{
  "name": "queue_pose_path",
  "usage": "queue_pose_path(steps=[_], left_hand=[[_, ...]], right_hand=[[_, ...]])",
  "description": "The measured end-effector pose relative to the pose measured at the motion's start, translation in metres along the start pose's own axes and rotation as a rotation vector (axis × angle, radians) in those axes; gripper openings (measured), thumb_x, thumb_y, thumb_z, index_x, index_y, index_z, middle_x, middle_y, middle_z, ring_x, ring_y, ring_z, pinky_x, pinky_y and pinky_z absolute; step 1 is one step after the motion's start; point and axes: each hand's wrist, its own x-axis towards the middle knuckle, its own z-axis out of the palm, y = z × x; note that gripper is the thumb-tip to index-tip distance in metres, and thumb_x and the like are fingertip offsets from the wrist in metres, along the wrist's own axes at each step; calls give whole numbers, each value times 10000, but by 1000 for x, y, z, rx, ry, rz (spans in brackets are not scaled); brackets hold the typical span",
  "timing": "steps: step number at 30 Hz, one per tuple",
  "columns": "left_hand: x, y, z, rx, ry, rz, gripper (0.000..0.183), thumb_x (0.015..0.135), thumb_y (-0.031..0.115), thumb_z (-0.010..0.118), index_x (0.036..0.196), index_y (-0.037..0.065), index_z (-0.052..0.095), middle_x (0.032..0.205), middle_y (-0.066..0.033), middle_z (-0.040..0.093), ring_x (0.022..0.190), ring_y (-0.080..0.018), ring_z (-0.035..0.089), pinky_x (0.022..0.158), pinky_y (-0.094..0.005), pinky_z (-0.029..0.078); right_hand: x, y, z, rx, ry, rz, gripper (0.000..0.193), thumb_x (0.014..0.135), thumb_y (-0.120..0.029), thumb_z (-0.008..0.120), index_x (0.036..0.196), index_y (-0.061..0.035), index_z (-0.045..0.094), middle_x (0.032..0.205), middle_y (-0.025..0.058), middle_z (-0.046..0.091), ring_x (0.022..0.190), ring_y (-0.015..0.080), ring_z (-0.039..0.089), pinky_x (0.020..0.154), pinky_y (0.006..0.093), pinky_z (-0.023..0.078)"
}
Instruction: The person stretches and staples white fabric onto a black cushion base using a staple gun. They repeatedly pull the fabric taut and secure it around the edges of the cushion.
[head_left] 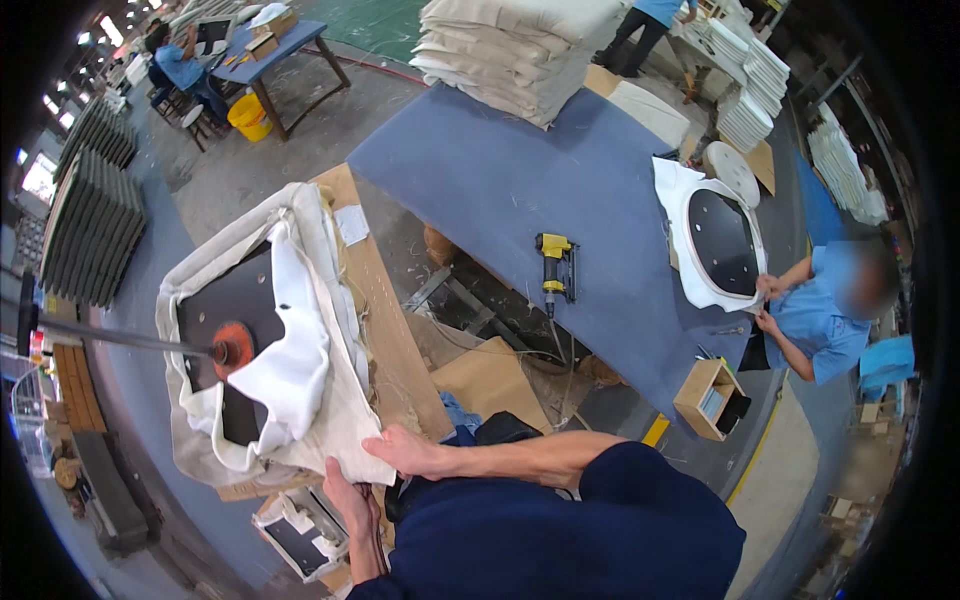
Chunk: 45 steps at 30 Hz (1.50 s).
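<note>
At the near right corner of a seat cushion, my right hand (404,450) pinches the edge of its beige fabric cover (345,435). My left hand (350,497) is closed on the same edge, just nearer to me. White padding (290,350) lies loosely folded over the cushion's black backing board (215,305), which has small holes. A round orange-red pad (233,347) on the end of a metal rod (130,335) rests against the board. The cushion lies face down on a wooden board (395,370). My fingertips are partly hidden by the fabric.
A blue-grey table (470,190) bears a yellow and black staple gun (555,270) with a hose, and stacked fabric covers (515,50). At right, a co-worker (825,310) handles a white-covered seat (715,240). A wooden box (708,398) sits at the table's near corner.
</note>
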Motion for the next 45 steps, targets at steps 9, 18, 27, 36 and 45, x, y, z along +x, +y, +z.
queue_pose_path(steps=[9, 18, 27, 36, 45], left_hand=[[20, -2, -9, -176, -74, -362, 528, 1067, 406, 449, 1427, 23, 501, 1374, -161, 619, 1234, -282, 625, 1038, -433, 509], [46, -15, -43, 505, 112, -147, 571, 1089, 420, 491, 1355, -77, 582, 1274, -121, 650, 1108, -191, 634, 993, -345, 493], [21, 6, -11, 323, 105, -81, 515, 1072, 449, 506, 1254, -21, 614, 886, -36, 671, 646, -98, 575, 484, -266, 408], [23, -8, -19, 173, 143, -28, 415, 1063, 402, 529, 1155, 13, 646, 786, 2, 624, 567, -78, 522, 444, -270, 376], [17, 7, -11, -68, -62, -274, 313, 1081, 358, 515, 937, 96, 609, 609, 73, 455, 458, -65, 346, 462, -276, 288]], right_hand=[[4, -6, -18, -374, -55, -144, 610, 1056, -416, 483, 775, 97, 654, 644, 270, 610, 585, 366, 614, 609, 490, 476], [5, -4, -37, -356, -134, 81, 528, 1065, -398, 522, 842, 40, 715, 692, 149, 690, 640, 212, 648, 632, 420, 519], [53, 6, -34, 44, -17, 352, 714, 989, -506, 647, 1346, 109, 574, 1206, 141, 694, 951, 240, 687, 836, 369, 546], [48, 16, -17, -203, 16, -41, 453, 1046, -325, 563, 1184, 90, 683, 1054, 180, 745, 965, 261, 700, 856, 389, 540], [30, -33, -22, -564, 87, -142, 633, 1011, -462, 545, 796, 112, 702, 710, 322, 665, 707, 397, 721, 689, 526, 532]])
